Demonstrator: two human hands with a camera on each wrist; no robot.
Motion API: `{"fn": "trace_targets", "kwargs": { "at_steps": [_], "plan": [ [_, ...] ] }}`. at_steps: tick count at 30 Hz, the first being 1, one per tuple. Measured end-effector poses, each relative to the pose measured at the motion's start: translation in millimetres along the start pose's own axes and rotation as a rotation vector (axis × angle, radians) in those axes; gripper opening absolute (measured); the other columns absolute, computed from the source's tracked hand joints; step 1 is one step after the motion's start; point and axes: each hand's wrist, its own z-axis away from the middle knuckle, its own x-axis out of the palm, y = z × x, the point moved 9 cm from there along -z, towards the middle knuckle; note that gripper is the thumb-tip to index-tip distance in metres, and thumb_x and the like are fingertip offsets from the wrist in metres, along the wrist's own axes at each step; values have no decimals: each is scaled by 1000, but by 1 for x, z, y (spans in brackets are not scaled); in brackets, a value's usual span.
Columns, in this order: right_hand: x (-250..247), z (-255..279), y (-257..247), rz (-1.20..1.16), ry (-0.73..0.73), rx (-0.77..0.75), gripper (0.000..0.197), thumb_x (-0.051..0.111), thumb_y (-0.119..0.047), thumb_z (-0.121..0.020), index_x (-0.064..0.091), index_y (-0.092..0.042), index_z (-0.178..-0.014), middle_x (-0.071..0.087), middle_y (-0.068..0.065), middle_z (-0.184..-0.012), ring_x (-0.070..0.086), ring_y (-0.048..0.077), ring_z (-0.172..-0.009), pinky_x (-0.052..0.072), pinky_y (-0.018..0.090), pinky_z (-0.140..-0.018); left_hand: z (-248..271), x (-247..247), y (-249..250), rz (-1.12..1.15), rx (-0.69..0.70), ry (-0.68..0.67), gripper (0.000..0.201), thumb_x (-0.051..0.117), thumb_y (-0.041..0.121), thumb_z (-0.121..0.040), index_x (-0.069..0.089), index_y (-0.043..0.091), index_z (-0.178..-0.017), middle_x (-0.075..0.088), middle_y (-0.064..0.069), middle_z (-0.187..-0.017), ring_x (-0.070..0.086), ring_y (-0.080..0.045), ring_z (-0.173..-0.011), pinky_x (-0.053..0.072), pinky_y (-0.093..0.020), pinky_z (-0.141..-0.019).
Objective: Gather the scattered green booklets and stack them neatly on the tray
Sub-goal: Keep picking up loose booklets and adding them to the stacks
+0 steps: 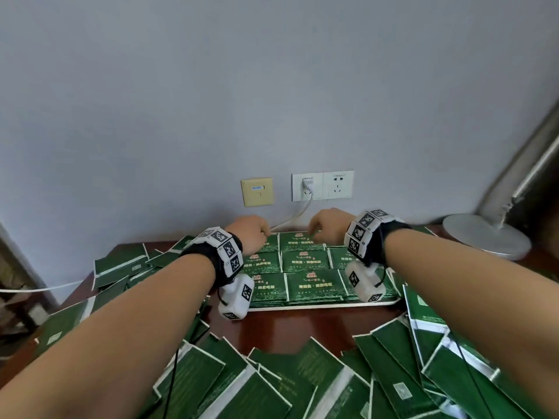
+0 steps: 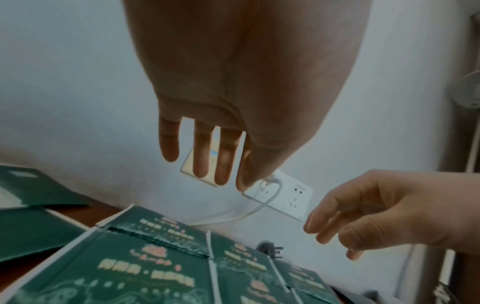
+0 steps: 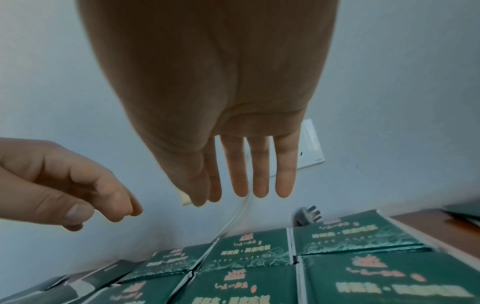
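Green booklets (image 1: pixel 305 261) with gold lettering lie in neat rows of stacks on a white tray (image 1: pixel 317 306) at the back of the table. Both hands hover just above the far row, near the wall. My left hand (image 1: pixel 251 234) hangs over the far left stack (image 2: pixel 145 267) with relaxed fingers and holds nothing. My right hand (image 1: pixel 326 225) floats over the far middle stack (image 3: pixel 249 253), also empty. In the wrist views the left hand's fingers (image 2: pixel 201 154) and the right hand's fingers (image 3: pixel 233 174) point down, apart from the booklets. Loose booklets (image 1: pixel 302 373) cover the near table.
More loose booklets lie left (image 1: pixel 118 261) and right (image 1: pixel 429 328) of the tray. Wall sockets (image 1: pixel 322 186) with a white cable (image 1: pixel 296 216) sit right behind the hands. A black plug (image 3: pixel 309 215) lies by the wall. A lamp base (image 1: pixel 487 237) stands at the back right.
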Motion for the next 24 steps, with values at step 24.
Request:
{"fn": "trace_targets", "kwargs": {
  "at_steps": [24],
  "plan": [
    [-46,333,176,22,191,413,39,61,-24,-84,64,-24,-123,66,-3,-118,61,18,-105,47,26,-89,117,61,324,1,383,-26,28,61,22,-90,65,21,-118,60,3,-120,58,-19,-108,43,-24,-87]
  ]
}}
